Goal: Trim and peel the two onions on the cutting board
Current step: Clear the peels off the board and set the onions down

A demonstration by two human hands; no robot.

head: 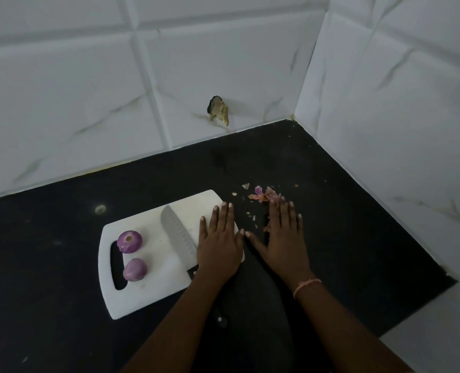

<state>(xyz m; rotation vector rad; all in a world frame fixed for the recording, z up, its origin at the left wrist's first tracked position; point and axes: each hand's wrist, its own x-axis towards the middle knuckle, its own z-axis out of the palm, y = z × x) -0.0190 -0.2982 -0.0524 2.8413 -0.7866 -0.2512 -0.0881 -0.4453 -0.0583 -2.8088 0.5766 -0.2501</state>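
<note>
Black counter [331,211], white cutting board [142,297], two peeled purple onions [129,241]

a home kitchen is indicated: a dark stone surface [331,211] is set into a corner of white marble-veined wall tiles [223,63], and a white cutting board [142,292] with a knife [177,232] and peeled onions [129,241] is laid near its front edge.

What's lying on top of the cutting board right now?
On the cutting board: two peeled onions near its handle slot, a knife, and the left hand lying flat over the right edge. The hand covers the knife's handle end.
</note>
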